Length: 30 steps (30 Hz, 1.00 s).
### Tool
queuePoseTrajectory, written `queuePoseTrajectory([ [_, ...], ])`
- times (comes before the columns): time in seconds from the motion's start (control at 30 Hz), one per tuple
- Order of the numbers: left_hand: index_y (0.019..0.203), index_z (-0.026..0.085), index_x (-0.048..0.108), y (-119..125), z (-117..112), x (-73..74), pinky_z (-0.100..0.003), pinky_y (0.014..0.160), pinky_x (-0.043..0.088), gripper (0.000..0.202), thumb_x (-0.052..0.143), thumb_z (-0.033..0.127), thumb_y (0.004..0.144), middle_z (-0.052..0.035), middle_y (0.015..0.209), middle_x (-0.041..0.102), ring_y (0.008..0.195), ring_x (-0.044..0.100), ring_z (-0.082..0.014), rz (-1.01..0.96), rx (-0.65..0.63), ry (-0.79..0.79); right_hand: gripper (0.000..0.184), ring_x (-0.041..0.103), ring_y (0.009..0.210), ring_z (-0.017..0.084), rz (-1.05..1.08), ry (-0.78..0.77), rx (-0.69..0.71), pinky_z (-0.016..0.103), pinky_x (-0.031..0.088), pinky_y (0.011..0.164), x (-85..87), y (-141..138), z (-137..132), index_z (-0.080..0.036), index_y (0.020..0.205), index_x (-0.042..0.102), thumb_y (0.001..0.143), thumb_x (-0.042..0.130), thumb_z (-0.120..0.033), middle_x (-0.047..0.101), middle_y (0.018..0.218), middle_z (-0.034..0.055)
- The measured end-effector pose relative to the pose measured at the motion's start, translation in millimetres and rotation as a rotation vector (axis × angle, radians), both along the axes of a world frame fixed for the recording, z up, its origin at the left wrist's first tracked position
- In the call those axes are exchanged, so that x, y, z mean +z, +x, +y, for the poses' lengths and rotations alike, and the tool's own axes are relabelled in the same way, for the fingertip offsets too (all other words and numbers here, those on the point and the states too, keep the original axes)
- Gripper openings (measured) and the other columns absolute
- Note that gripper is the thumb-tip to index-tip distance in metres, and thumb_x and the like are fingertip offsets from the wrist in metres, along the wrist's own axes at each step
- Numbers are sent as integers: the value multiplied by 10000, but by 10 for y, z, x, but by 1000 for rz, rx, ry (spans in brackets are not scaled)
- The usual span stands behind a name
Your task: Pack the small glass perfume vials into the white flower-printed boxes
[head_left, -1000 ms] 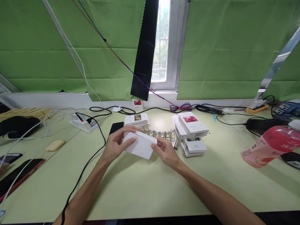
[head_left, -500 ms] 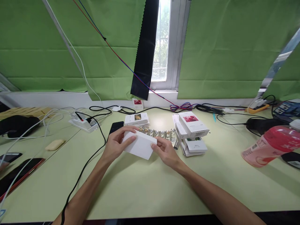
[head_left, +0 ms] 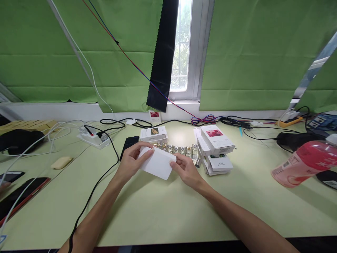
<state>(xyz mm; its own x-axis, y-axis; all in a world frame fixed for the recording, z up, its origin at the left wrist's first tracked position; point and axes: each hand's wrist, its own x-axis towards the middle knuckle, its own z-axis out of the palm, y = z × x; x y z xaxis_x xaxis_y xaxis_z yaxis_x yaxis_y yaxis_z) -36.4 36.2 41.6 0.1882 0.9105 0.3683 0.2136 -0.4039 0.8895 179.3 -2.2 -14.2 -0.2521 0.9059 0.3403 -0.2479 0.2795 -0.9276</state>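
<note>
A plain white carton (head_left: 158, 163) is held up above the table between both hands, tilted down toward the right. My left hand (head_left: 131, 161) grips its left end, thumb on the front face and fingers over the top edge. At its right edge, my right hand (head_left: 187, 170) pinches the corner between thumb and fingers. Just behind the carton stands a row of several small glass bottles (head_left: 182, 151), partly hidden by it. A white box with a yellow flower picture (head_left: 154, 133) lies behind them. To the right is a stack of white boxes (head_left: 217, 140), the top one with a pink picture.
A black phone (head_left: 129, 144) lies left of the bottles. Near my left arm runs a black cable (head_left: 101, 179) from a power strip (head_left: 94, 137). A pink bottle (head_left: 302, 163) stands at the right. A yellow device (head_left: 289, 122) and coiled cables (head_left: 234, 123) sit along the wall.
My left thumb has shifted very slightly on the carton. Otherwise the hands and the things on the table look the same.
</note>
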Motion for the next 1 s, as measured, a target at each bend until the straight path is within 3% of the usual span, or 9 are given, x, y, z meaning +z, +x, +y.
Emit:
queuePoseTrajectory([
  [0.47, 880, 218, 707, -9, 9, -29, -265, 611, 504, 267, 773, 463, 799, -67, 991, 750, 810, 658, -204, -40, -3, -16, 409, 701, 869, 195, 15, -42, -6, 338, 575, 815, 40, -23, -14, -189, 1126, 695, 899, 665, -528, 741, 947, 57],
  [1.0, 877, 214, 702, 3, -3, -9, -282, 603, 529, 281, 771, 473, 794, -83, 1018, 765, 838, 690, -231, -36, 7, -13, 400, 708, 850, 198, 2, -60, -25, 353, 590, 809, 30, -34, -5, -189, 1063, 682, 881, 674, -546, 737, 905, 45],
])
